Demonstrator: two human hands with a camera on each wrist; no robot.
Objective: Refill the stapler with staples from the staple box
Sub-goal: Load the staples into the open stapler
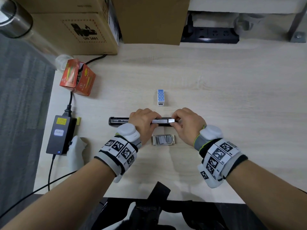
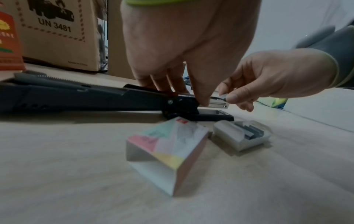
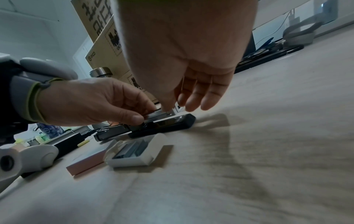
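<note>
The black stapler [image 1: 118, 121] [image 2: 76, 97] [image 3: 172, 122] lies opened flat across the table. My left hand [image 1: 156, 120] [image 2: 191, 98] [image 3: 145, 116] grips it near the hinge, thumb on the near side. My right hand [image 1: 173, 122] [image 2: 225, 97] [image 3: 168, 108] pinches the end of a silver staple strip [image 1: 163, 120] that lies along the magazine rail; its other fingers hang loose. Just in front, the white staple tray [image 1: 163, 139] [image 2: 243, 134] [image 3: 134, 151] sits open with grey staples inside. Its pastel sleeve [image 2: 166, 151] [image 3: 86, 163] lies beside it, hidden under my left wrist in the head view.
A small blue dotted box [image 1: 160, 97] stands just beyond the stapler. At the left are a red carton [image 1: 77, 77], a power adapter [image 1: 59, 135] with cables and the table's left edge. Cardboard boxes [image 1: 74, 30] and a power strip [image 1: 210, 34] line the back.
</note>
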